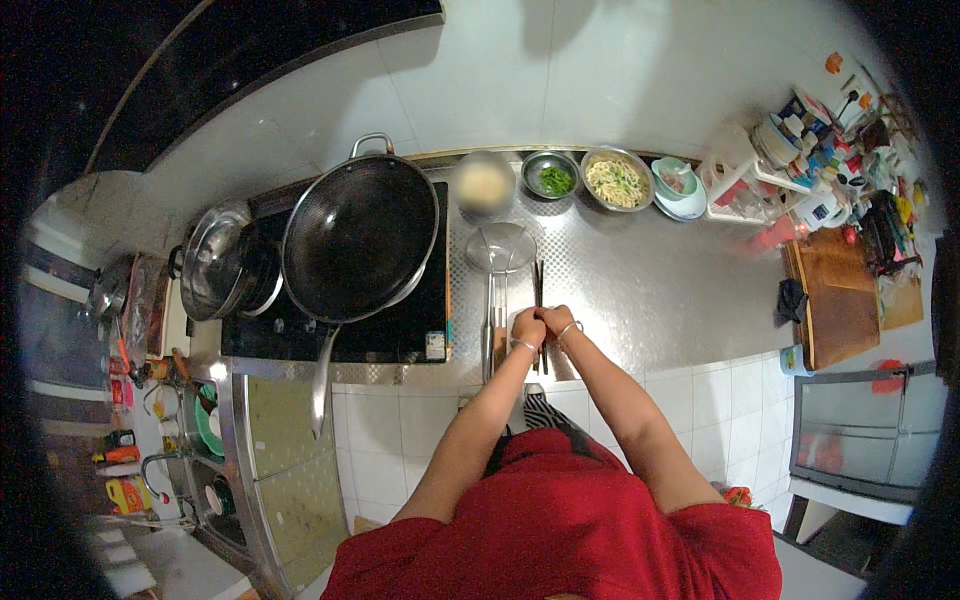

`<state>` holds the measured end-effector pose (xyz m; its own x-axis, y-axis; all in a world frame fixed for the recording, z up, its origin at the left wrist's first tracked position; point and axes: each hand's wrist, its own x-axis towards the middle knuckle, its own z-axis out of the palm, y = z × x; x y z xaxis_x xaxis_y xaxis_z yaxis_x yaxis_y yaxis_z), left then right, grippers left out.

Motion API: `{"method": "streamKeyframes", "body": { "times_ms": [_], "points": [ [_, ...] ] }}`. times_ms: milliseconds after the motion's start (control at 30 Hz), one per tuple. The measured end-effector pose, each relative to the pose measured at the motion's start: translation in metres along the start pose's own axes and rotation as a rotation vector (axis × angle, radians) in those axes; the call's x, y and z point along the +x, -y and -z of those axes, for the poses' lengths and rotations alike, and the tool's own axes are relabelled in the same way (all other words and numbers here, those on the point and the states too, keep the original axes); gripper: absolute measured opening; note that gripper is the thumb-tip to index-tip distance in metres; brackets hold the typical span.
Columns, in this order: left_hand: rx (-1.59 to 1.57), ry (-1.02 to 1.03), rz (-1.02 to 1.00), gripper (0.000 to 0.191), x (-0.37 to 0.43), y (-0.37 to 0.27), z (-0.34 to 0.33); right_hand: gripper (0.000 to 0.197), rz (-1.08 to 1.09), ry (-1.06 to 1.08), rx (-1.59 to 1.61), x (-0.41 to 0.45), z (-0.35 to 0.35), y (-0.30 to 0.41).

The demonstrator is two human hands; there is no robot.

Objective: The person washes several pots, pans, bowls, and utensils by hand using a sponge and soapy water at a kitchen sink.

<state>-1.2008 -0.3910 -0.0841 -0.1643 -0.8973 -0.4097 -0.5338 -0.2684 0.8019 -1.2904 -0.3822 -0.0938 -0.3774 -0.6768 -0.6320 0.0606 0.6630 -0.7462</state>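
Note:
My left hand [529, 328] and my right hand [556, 319] meet near the front of the steel counter [675, 285], with curled fingers touching. A pair of dark chopsticks [540, 279] runs beneath them, showing beyond and in front of the hands. Whether either hand grips the chopsticks is hidden. Just left lies a wire-mesh strainer [501, 247], its long handle towards me, beside a wooden-handled utensil [500, 322]. Along the wall stand a blurred bowl [484, 184], a metal bowl of chopped greens [555, 178], a metal bowl of noodles [617, 180] and a small green bowl [673, 178].
A large black wok [360, 240] rests on the black cooktop [405, 337], its handle [321, 390] jutting past the front edge. Behind it on the left is a pot with a glass lid [217, 262]. A white rack [739, 195] and wooden board [840, 300] stand right.

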Motion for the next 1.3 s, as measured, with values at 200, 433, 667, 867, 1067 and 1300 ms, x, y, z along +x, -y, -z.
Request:
{"method": "streamKeyframes", "body": {
  "times_ms": [200, 433, 667, 867, 1067, 1300],
  "points": [
    [-0.209, 0.11, 0.077, 0.03, 0.01, 0.007, 0.003, 0.045, 0.014, -0.001, -0.429, 0.001, 0.009, 0.015],
    [0.299, 0.034, -0.23, 0.03, -0.01, 0.002, 0.021, 0.04, 0.181, -0.034, -0.843, -0.033, 0.004, 0.048],
    [0.359, -0.452, -0.464, 0.046, -0.045, -0.018, 0.049, 0.031, 0.384, -0.006, -1.104, -0.034, 0.004, 0.049],
    [0.496, -0.452, -0.098, 0.058, -0.023, 0.027, 0.05, 0.035, 0.422, -0.004, -0.968, -0.027, -0.004, 0.048],
    [0.389, -0.381, -0.134, 0.046, -0.016, 0.003, 0.036, 0.013, 0.131, 0.245, 0.177, 0.026, -0.008, 0.009],
    [0.285, -0.316, -0.162, 0.039, -0.047, 0.009, 0.046, 0.011, 0.031, 0.434, 0.612, -0.027, -0.039, 0.014]
  ]
}}
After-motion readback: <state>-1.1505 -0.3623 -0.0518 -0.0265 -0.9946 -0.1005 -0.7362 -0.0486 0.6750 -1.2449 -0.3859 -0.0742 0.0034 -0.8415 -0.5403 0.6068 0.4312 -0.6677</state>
